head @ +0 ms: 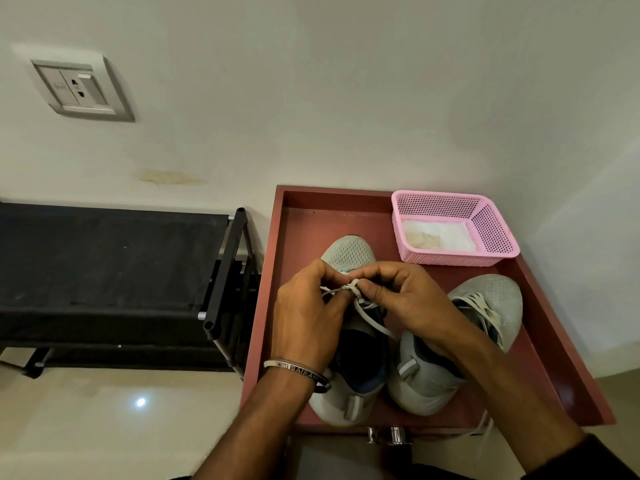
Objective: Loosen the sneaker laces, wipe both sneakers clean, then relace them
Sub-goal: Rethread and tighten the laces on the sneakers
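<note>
Both hands, left grip and right grip, apparently pinch the left sneaker's lace knot.

left wrist: silver bangle with engraved letters, thin dark ring beside it; right forearm: dark sleeve edge

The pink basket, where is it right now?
In the head view the pink basket sits in the far right corner of the red tray, beyond the right sneaker.

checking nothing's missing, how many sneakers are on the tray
2. One grey sneaker lies left of centre on the red tray, where both hands pinch its lace knot. The other sneaker lies to its right, near the pink basket.
</note>
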Motion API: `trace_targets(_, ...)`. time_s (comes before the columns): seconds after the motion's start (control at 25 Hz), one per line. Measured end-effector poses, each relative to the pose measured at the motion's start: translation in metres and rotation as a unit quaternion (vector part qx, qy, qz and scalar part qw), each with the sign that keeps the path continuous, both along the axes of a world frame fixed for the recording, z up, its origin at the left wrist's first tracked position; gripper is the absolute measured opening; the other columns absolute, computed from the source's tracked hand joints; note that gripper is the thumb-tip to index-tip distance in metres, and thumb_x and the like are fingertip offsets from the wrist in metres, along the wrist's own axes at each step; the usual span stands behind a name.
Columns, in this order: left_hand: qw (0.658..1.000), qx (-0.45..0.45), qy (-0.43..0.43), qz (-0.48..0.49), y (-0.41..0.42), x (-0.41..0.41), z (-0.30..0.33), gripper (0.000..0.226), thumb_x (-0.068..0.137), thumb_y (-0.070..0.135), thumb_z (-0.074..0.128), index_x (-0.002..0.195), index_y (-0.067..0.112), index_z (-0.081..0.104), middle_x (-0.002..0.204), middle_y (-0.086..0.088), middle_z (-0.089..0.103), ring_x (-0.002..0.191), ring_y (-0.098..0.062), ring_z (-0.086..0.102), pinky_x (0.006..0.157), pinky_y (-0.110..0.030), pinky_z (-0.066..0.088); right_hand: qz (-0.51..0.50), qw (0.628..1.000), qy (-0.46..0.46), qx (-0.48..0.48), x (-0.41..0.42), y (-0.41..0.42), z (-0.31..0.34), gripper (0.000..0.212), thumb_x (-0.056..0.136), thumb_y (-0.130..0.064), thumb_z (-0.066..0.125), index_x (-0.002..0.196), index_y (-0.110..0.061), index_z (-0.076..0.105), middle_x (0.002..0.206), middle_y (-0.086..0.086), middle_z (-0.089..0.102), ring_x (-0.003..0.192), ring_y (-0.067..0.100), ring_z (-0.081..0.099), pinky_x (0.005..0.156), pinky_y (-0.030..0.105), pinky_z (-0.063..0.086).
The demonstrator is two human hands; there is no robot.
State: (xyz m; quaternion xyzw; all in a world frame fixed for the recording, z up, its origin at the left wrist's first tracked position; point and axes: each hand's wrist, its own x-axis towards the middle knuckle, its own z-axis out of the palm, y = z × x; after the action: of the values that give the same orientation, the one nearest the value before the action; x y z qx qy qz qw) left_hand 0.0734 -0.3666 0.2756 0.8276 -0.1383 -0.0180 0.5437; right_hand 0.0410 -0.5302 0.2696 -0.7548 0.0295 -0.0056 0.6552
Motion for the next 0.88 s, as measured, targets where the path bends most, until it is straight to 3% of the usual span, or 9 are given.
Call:
trace_targets(0.08, 1.0, -0.006, 0.001, -0.004, 0.0, 0.0, 0.0, 0.016, 0.082, 0.022, 0.078, 0.08, 0.028, 0.064, 0.079, 0.012, 0.067, 0.076, -0.001, 0.063, 0.067, -0.023, 0.056, -0.03, 0.998, -0.023, -0.047, 0.001, -0.003, 0.003, 0.014, 0.084, -0.015, 0.073, 0.098, -0.015, 0.075, 0.093, 0.005, 0.076, 0.088, 0.022, 0.071, 0.081, 0.034, 0.056)
trace_targets(0.12, 1.0, -0.011, 0.003, -0.003, 0.0, 0.0, -0.001, 0.014, 0.082, 0.022, 0.078, 0.08, 0.027, 0.065, 0.08, 0.012, 0.068, 0.076, -0.001, 0.064, 0.067, -0.024, 0.057, -0.052, 0.985, -0.074, -0.146, 0.001, -0.006, 0.003, 0.013, 0.084, -0.014, 0.075, 0.096, -0.017, 0.076, 0.09, 0.001, 0.075, 0.085, 0.023, 0.07, 0.079, 0.038, 0.056)
trace_targets(0.2, 1.0, -0.018, 0.009, -0.001, -0.001, 0.0, -0.001, 0.012, 0.081, 0.024, 0.079, 0.08, 0.024, 0.067, 0.079, 0.011, 0.069, 0.075, -0.002, 0.064, 0.067, -0.025, 0.056, -0.075, 0.888, -0.207, -0.404, 0.002, -0.012, 0.002, 0.013, 0.082, -0.011, 0.074, 0.094, -0.017, 0.076, 0.089, -0.006, 0.071, 0.084, 0.019, 0.064, 0.074, 0.036, 0.051)
trace_targets(0.24, 1.0, -0.016, 0.01, 0.0, -0.001, 0.0, -0.001, 0.012, 0.08, 0.025, 0.08, 0.08, 0.023, 0.068, 0.079, 0.011, 0.069, 0.075, -0.002, 0.064, 0.067, -0.024, 0.055, -0.077, 0.841, -0.246, -0.476, 0.003, -0.013, 0.002, 0.014, 0.081, -0.01, 0.073, 0.093, -0.016, 0.075, 0.089, -0.005, 0.07, 0.084, 0.017, 0.061, 0.073, 0.035, 0.048)
trace_targets(0.28, 1.0, -0.012, 0.01, 0.001, 0.0, 0.001, 0.0, 0.012, 0.079, 0.026, 0.08, 0.079, 0.023, 0.069, 0.078, 0.011, 0.069, 0.075, -0.001, 0.064, 0.067, -0.023, 0.055, -0.08, 0.821, -0.256, -0.505, 0.002, -0.013, 0.003, 0.014, 0.079, -0.008, 0.074, 0.091, -0.015, 0.075, 0.088, -0.004, 0.068, 0.084, 0.018, 0.059, 0.072, 0.034, 0.046)
trace_targets(0.52, 0.999, 0.011, 0.035, -0.016, 0.013, 0.004, 0.003, 0.012, 0.074, 0.025, 0.084, 0.071, 0.022, 0.073, 0.075, 0.012, 0.073, 0.074, 0.003, 0.067, 0.068, -0.023, 0.056, -0.156, 0.803, -0.14, -0.558, 0.0, -0.022, -0.004, 0.012, 0.072, -0.014, 0.081, 0.078, -0.021, 0.074, 0.075, -0.006, 0.065, 0.073, 0.02, 0.055, 0.064, 0.035, 0.042)
trace_targets(0.64, 0.998, 0.012, 0.057, -0.03, 0.016, 0.004, 0.004, 0.011, 0.075, 0.022, 0.084, 0.071, 0.021, 0.073, 0.073, 0.011, 0.073, 0.07, 0.003, 0.067, 0.066, -0.018, 0.056, -0.182, 0.806, -0.099, -0.555, 0.001, -0.027, -0.005, 0.015, 0.07, -0.015, 0.083, 0.076, -0.025, 0.074, 0.075, -0.007, 0.067, 0.073, 0.021, 0.057, 0.067, 0.04, 0.047)
trace_targets(0.76, 0.998, 0.0, 0.061, -0.034, 0.017, 0.004, 0.007, 0.011, 0.076, 0.022, 0.083, 0.072, 0.021, 0.073, 0.073, 0.011, 0.072, 0.07, 0.003, 0.066, 0.063, -0.012, 0.053, -0.177, 0.834, -0.075, -0.518, 0.002, -0.025, -0.006, 0.015, 0.074, -0.016, 0.08, 0.081, -0.028, 0.075, 0.077, -0.009, 0.069, 0.074, 0.017, 0.061, 0.072, 0.043, 0.052)
trace_targets(0.88, 0.996, 0.02, 0.066, -0.051, 0.021, 0.007, 0.007, 0.021, 0.074, 0.032, 0.083, 0.089, 0.031, 0.068, 0.09, 0.015, 0.069, 0.083, 0.003, 0.063, 0.074, -0.019, 0.053, -0.148, 0.893, -0.046, -0.423, 0.002, -0.027, 0.001, 0.021, 0.084, -0.027, 0.074, 0.105, -0.028, 0.074, 0.086, -0.011, 0.072, 0.078, 0.009, 0.065, 0.077, 0.04, 0.055)
